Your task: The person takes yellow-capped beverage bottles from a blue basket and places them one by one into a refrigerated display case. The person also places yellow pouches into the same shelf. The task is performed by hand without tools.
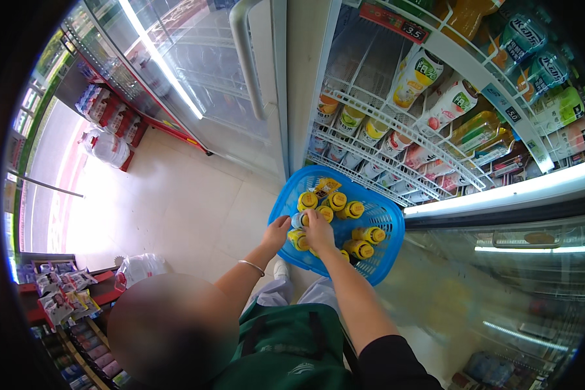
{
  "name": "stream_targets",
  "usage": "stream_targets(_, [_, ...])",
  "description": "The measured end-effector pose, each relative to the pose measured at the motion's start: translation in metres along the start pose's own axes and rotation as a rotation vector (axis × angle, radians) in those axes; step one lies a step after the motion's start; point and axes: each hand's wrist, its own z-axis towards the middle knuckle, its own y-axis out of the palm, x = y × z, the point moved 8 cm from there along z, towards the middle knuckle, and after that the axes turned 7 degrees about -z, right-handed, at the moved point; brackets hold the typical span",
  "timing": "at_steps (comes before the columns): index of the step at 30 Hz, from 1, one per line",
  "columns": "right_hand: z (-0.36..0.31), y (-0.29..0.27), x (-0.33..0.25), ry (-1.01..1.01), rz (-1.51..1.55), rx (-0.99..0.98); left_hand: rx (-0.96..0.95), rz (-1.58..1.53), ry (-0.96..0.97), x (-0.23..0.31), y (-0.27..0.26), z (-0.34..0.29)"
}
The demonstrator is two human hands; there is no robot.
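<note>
A blue plastic basket [385, 246] sits in front of me at the foot of the open fridge. Several yellow bottles [354, 209] with yellow caps stand or lean inside it. Over the basket's near left part, my right hand [318, 231] is closed round a small pale bottle [298, 221]. My left hand [278, 232] is right beside that bottle's left end, its fingers curled; what they grip, if anything, is hidden. A small yellow packet [327, 187] lies at the basket's far side.
Wire fridge shelves [387, 117] full of drink bottles rise beyond the basket. A glass door [208, 71] with a pale handle [246, 58] stands at left, another glass door [500, 286] at right. Water packs [107, 148] and a snack rack [65, 292] stand farther left.
</note>
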Motion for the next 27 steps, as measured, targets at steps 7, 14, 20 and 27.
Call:
stream_targets(7, [0.000, -0.174, -0.006, -0.071, 0.361, 0.205, -0.211, -0.034, -0.028, 0.028, -0.003, -0.005])
stream_targets(14, [0.010, -0.302, -0.053, -0.181, 0.238, 0.335, -0.681, -0.118, 0.442, 0.171, 0.059, -0.061])
stream_targets(20, [-0.003, -0.343, -0.067, -0.166, 0.523, 0.510, -0.521, 0.122, 0.675, 0.242, 0.108, -0.079])
stream_targets(27, [-0.003, -0.315, -0.007, 0.104, 0.468, 0.384, -0.397, -0.055, 0.898, 0.310, 0.147, -0.083])
